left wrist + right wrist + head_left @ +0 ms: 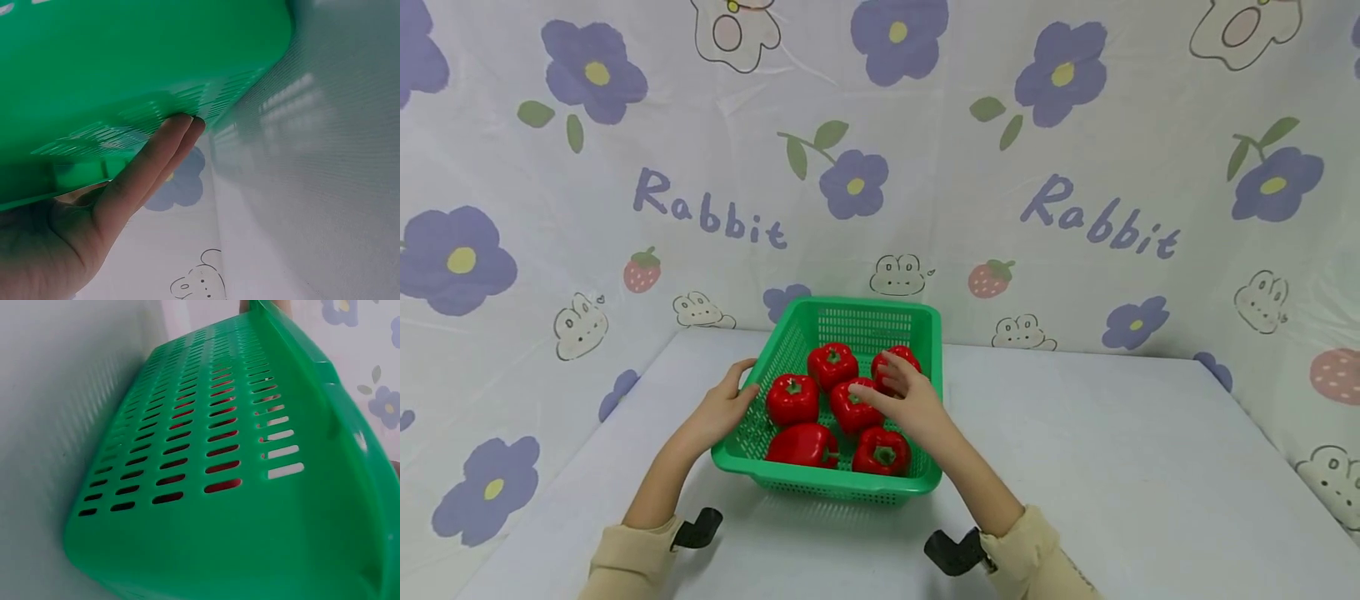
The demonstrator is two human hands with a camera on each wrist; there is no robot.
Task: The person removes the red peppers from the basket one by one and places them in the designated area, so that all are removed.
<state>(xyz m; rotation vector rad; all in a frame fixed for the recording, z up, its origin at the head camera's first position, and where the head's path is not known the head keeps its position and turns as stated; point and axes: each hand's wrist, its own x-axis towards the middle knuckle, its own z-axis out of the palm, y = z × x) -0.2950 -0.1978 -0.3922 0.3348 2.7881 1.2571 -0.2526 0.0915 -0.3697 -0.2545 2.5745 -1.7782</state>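
On the pale tabletop (1112, 467), head view: slotted green plastic basket (850, 321) holds six glossy red peppers (792, 398). Left hand (718, 410) rests on its left rim, fingers relaxed. Right hand (910, 400) hovers over the peppers, fingers loose, grasping nothing. Bare surface right of the basket.
Left wrist: straight fingers (147, 172) lie against the perforated wall.
Right wrist: rounded basket corner, red visible through slots; the hand itself is out of shot.

Peppers (833, 365) in basket (850, 490) on table (1112, 467)
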